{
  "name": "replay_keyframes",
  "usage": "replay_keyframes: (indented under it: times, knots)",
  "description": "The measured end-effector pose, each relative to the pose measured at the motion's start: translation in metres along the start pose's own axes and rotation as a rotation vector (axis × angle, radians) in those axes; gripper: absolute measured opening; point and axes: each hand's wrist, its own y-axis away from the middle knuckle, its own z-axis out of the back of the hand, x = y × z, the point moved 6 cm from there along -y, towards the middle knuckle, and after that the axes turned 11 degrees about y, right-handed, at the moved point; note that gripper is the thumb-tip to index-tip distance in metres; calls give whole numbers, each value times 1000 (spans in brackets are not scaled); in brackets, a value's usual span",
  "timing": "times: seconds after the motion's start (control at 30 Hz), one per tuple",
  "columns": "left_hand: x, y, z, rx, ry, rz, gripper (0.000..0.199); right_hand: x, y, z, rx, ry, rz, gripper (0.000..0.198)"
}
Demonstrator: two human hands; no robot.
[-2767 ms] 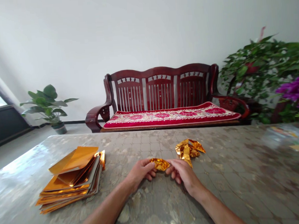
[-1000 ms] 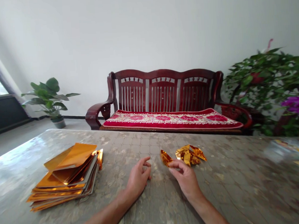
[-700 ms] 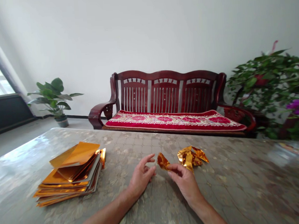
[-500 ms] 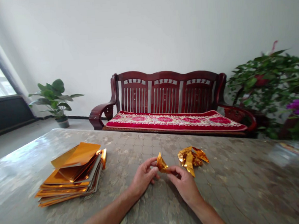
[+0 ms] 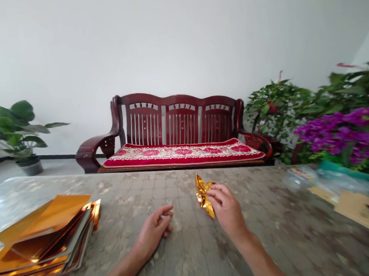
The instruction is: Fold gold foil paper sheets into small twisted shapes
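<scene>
My right hand reaches over a small group of folded gold foil papers on the table. Its thumb and fingers pinch one of the shiny pieces, partly hidden behind the fingertips. The folded pieces have pointed ends and lie against each other, so I cannot tell them apart well. My left hand rests to the left of them, empty, with fingers loosely bent and the thumb a little apart. At the far left lies a thick, uneven stack of gold foil sheets, some showing grey backs.
The patterned tabletop spans the foreground. A potted plant stands beyond its left side. Behind it is a red wooden bench with a floral cushion. To the right are purple flowers, clear plastic and brown cardboard.
My right hand has carried the small folded foil piece over to the other folded ones. My left hand has let go of it and sits apart. The view has swung right.
</scene>
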Motion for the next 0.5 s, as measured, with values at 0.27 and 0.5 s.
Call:
replay_keyframes:
  times: [0.27,0.5]
  knots:
    - [1,1,0,0,-60,19,49,-74,-3,29,18,408,-70,19]
    - [5,2,1,24,-147,49,46,-71,19,25,126,669,44,18]
